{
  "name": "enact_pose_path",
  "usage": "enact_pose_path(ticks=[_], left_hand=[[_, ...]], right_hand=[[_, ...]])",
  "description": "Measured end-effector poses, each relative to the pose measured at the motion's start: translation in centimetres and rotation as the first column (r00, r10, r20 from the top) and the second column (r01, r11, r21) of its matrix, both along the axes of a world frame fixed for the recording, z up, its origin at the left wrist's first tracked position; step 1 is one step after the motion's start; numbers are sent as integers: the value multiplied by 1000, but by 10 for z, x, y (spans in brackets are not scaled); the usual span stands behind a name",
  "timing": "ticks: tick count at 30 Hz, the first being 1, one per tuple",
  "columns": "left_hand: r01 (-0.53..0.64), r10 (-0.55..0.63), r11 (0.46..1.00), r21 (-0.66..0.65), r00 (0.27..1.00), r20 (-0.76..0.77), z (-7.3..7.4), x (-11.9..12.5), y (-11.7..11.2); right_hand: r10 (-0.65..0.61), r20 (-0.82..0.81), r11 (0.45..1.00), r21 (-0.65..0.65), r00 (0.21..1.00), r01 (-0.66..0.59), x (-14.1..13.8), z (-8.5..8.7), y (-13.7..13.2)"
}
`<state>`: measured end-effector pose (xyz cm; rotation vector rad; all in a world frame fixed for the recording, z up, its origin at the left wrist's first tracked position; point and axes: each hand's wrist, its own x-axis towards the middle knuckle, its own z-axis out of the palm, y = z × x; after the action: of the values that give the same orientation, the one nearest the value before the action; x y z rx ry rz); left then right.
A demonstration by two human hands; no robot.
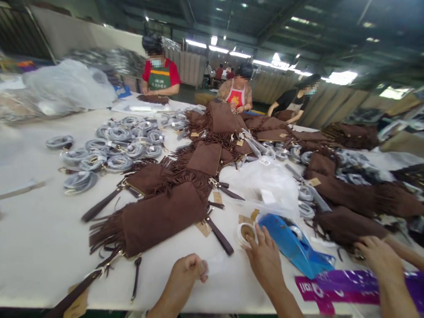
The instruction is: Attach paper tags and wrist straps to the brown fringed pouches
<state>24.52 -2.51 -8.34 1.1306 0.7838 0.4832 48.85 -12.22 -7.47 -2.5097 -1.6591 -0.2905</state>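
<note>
At lower centre, the left hand [186,273] pinches a clear strip [218,264], which could stick to itself if slackened, while the separate right hand [265,259] touches the tape roll [241,234], its grip unclear.

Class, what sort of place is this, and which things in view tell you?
Probably a workshop where bags are finished or packed: fringed brown bags and grey coils cover much of a long table, and people in aprons stand along its far side.
</note>
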Motion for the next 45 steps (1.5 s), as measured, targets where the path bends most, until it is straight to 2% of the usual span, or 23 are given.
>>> enact_pose_path(ticks=[1, 3, 5, 6, 7, 9, 10, 11, 12, 14, 18, 21, 25, 30, 33, 35, 40, 41, 43, 44, 45], left_hand=[[-10, 10, 1000, 11, 1000, -6, -1, -3, 1], [-32, 33, 999, 34, 999, -20, -1, -8, 4], [-55, 56, 997, 59, 998, -19, 0, -13, 5], [-64, 65, 995, 76, 998, -17, 2, -16, 6], [-70, 72, 993, 95, 997, -21, 5, -19, 7], [-75, 80, 989, 126, 996, -40, 11, -25, 7], [-74, 81, 988, 132, 995, -49, 14, -28, 7], [-76, 84, 988, 134, 995, -55, 17, -32, 6], [-79, 87, 988, 131, 995, -54, 19, -37, 5], [-94, 99, 990, 105, 994, -40, 22, -48, 3], [-151, 152, 988, 20, 985, -78, 18, -76, -2], [-192, 192, 981, 19, 974, -118, 15, -100, -8], [-190, 228, 968, 165, 940, -252, 18, -132, -14], [-145, 284, 927, 347, 875, -392, 20, -162, -19], [-121, 288, 918, 378, 859, -423, 18, -169, -20], [-111, 281, 920, 376, 855, -435, 16, -169, -20], [-66, 199, 944, 322, 895, -399, 11, -163, -21], [-55, 177, 951, 305, 904, -390, 9, -162, -22], [-30, 136, 962, 270, 914, -382, 4, -161, -24], [-17, 119, 967, 255, 915, -387, 1, -161, -24], [-7, 105, 970, 242, 912, -397, -2, -162, -24]], right_hand=[[6, -22, 1000, 2, 1000, -5, 0, 4, 1], [13, -113, 996, 86, 994, -4, -6, 17, 1], [32, -308, 978, 208, 951, 35, -21, 35, 0], [42, -456, 970, 232, 889, 73, -33, 42, 0], [51, -619, 969, 221, 784, 112, -46, 48, 1], [45, -878, 977, 138, 477, 162, -73, 52, 6], [37, -945, 981, 95, 325, 167, -86, 50, 9], [34, -978, 985, 68, 206, 156, -97, 48, 12], [39, -991, 989, 56, 127, 137, -107, 45, 16], [42, -997, 995, 47, 59, 86, -120, 38, 21], [33, -996, 998, 36, 82, 42, -132, 27, 27], [-23, -994, 999, -27, 105, -41, -146, 19, 31], [-47, -994, 993, -58, 104, -106, -175, 14, 39], [-59, -996, 987, -69, 73, -145, -202, 18, 52], [-74, -996, 985, -80, 49, -150, -206, 20, 55], [-67, -995, 986, -77, 68, -148, -206, 20, 55], [-39, -970, 988, -73, 240, -134, -209, 13, 45], [-44, -966, 987, -81, 253, -138, -207, 12, 42], [-59, -966, 986, -96, 250, -139, -193, 12, 36], [-55, -961, 990, -88, 271, -114, -179, 14, 33], [-45, -944, 995, -71, 326, -67, -161, 17, 30]])
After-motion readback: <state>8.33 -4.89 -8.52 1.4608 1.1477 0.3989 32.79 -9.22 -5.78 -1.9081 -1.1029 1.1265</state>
